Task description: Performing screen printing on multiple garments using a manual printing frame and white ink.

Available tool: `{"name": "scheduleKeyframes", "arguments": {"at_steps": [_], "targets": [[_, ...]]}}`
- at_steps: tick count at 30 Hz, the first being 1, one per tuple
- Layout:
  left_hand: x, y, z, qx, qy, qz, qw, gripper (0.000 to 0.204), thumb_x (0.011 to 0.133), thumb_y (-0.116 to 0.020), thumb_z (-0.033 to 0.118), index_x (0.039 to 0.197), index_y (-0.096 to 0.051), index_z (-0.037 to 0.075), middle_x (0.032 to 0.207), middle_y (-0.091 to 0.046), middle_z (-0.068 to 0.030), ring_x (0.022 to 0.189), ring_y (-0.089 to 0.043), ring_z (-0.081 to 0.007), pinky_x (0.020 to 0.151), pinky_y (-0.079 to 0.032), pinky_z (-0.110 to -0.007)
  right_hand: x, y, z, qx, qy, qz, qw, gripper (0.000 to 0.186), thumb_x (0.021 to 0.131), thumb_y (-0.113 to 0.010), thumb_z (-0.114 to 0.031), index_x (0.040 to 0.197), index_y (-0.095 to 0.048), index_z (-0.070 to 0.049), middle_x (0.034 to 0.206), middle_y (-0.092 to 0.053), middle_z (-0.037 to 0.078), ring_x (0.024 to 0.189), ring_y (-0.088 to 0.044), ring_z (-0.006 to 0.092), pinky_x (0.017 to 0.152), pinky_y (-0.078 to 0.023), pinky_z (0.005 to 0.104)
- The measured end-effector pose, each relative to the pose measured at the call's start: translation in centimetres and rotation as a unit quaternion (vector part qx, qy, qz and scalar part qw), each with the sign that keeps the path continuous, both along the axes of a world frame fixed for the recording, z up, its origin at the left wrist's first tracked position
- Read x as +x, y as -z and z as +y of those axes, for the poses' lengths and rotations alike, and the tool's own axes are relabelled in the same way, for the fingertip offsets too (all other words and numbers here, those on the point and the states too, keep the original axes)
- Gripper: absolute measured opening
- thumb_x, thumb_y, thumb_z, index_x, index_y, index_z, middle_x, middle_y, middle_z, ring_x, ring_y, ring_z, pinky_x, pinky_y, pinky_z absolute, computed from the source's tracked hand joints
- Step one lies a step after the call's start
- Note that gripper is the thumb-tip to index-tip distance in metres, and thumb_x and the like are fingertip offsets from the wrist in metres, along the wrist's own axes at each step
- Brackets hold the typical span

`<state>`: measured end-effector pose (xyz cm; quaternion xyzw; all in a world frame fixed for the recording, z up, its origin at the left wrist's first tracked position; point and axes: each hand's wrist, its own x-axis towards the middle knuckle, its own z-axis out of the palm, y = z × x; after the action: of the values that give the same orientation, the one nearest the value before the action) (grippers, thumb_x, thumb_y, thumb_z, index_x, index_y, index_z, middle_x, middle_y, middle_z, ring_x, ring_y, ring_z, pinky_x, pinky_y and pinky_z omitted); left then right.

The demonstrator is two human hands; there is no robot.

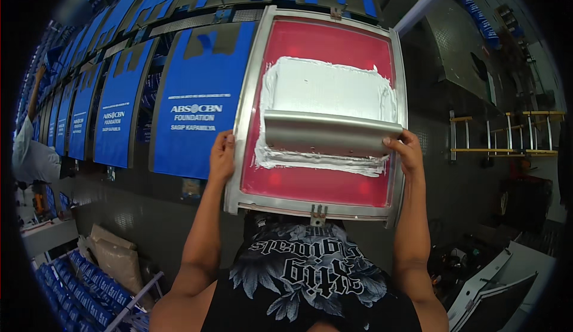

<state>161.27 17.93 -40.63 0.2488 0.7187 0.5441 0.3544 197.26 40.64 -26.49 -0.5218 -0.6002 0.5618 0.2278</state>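
Observation:
In front of me lies a screen printing frame (246, 102) of pale metal with a red mesh (325, 36). Thick white ink (316, 84) coats the middle of the mesh, with ragged ridges at its borders. A wide metal squeegee (328, 132) lies across the lower part of the ink, tilted slightly down to the right. My right hand (409, 153) is closed on the squeegee's right end, beside the frame's right rail. My left hand (222, 155) is closed on the frame's left rail, its fingertips partly hidden. What lies under the mesh is hidden.
Blue printed bags (200, 81) lie on boards in rows to the left and behind. Another person (33, 153) is at the far left. A dark table (453, 39) stands back right, with a yellow ladder (507, 132) beyond. Blue rolls (89, 290) and brown sacks (116, 254) sit lower left.

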Motion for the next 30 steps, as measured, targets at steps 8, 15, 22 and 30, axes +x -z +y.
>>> {"name": "scheduleKeyframes", "arguments": {"at_steps": [8, 15, 22, 30], "targets": [[2.9, 2.0, -0.1, -0.001, -0.035, 0.000, 0.999, 0.034, 0.098, -0.045, 0.030, 0.109, -0.057, 0.001, 0.094, -0.062, -0.0057, 0.087, -0.054, -0.0101, 0.078, -0.043, -0.024, 1.5, 5.7, 3.9, -0.043, -0.049, 0.002, 0.998, 0.037, 0.064, -0.076, -0.011, 0.097, -0.067, 0.003, 0.085, -0.065, 0.007, 0.079, -0.059, 0.0144, 0.076, -0.046, 0.0266], [3.9, 3.4, 1.1, -0.121, -0.032, 0.150, 0.981, 0.042, 0.097, -0.041, 0.037, 0.112, -0.056, 0.001, 0.103, -0.063, -0.0130, 0.098, -0.056, -0.0191, 0.086, -0.043, -0.032, 3.8, 10.9, 7.3, 0.007, -0.074, -0.021, 0.997, 0.039, 0.063, -0.078, -0.014, 0.097, -0.067, 0.001, 0.085, -0.066, 0.006, 0.077, -0.060, 0.0141, 0.073, -0.047, 0.0271], [4.5, 3.5, 1.9, -0.042, -0.032, -0.065, 0.996, 0.048, 0.097, -0.041, 0.040, 0.122, -0.053, 0.001, 0.114, -0.060, -0.0097, 0.105, -0.053, -0.0161, 0.092, -0.039, -0.028, 3.7, 11.2, 6.5, -0.031, -0.074, 0.024, 0.997, 0.035, 0.070, -0.077, -0.012, 0.100, -0.066, 0.001, 0.087, -0.066, 0.006, 0.080, -0.059, 0.0126, 0.076, -0.045, 0.0250], [4.2, 5.8, 1.1, -0.035, -0.040, -0.021, 0.998, 0.049, 0.096, -0.044, 0.042, 0.124, -0.052, 0.002, 0.115, -0.059, -0.0111, 0.106, -0.053, -0.0175, 0.093, -0.040, -0.030, 3.6, 12.0, 5.8, -0.021, -0.066, 0.019, 0.997, 0.034, 0.070, -0.077, -0.014, 0.098, -0.067, 0.000, 0.086, -0.066, 0.006, 0.080, -0.059, 0.0128, 0.076, -0.044, 0.0259]]}}
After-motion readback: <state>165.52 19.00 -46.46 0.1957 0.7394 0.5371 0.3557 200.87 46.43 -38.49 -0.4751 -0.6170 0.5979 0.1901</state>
